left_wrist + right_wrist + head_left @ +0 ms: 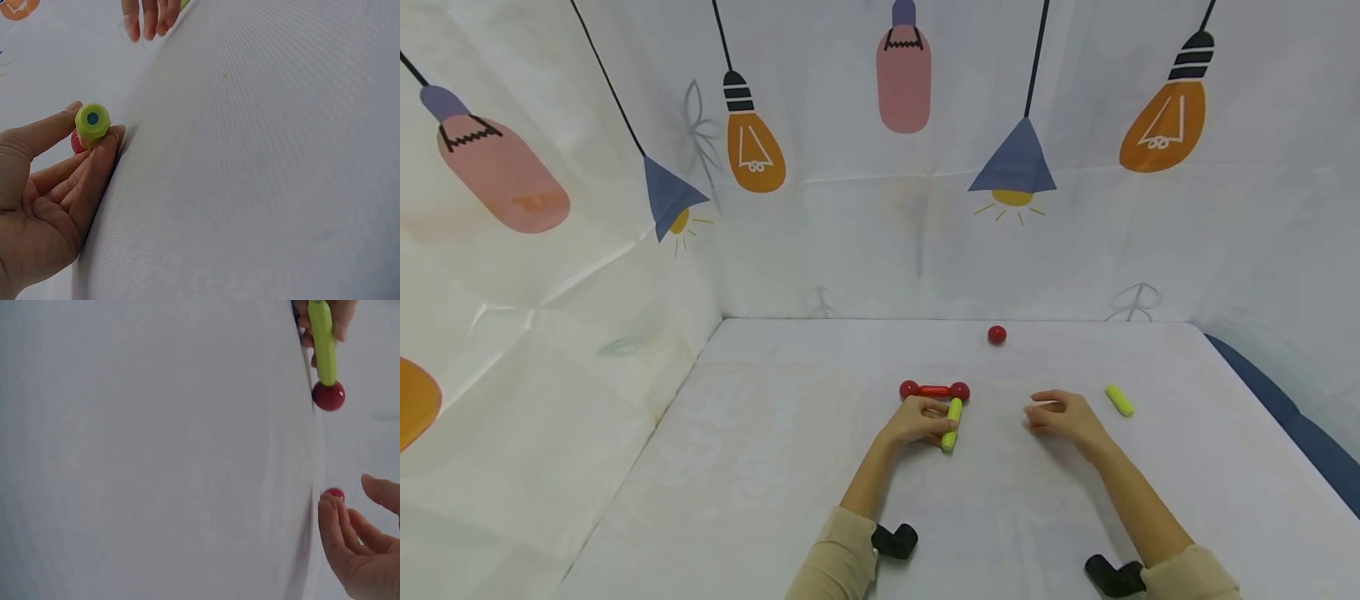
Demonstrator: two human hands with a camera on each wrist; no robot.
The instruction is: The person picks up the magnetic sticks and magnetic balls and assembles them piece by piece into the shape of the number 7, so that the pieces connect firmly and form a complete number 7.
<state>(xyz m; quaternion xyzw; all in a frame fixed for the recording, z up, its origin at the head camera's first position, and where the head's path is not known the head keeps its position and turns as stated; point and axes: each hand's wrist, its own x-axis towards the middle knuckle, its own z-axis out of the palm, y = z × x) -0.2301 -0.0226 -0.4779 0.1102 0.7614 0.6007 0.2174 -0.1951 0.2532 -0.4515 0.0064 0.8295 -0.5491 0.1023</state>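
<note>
My left hand [916, 421] pinches a yellow-green rod [952, 427] between thumb and fingers, low over the table. One end of that rod meets a red ball [959, 391], as the right wrist view also shows. A short red rod [935, 391] links this ball to another red ball [909, 389] on its left. In the left wrist view, the near end of the yellow-green rod [92, 120] faces the camera and has a blue round centre. To the right, my right hand [1067, 418] hovers over the table, its fingers loosely bent around nothing.
A single red ball [997, 335] lies near the back edge of the white table [760, 467]. Another yellow-green rod [1119, 400] rests to the right of my right hand. Sheeting [865, 233] printed with lamps stands behind and at the left.
</note>
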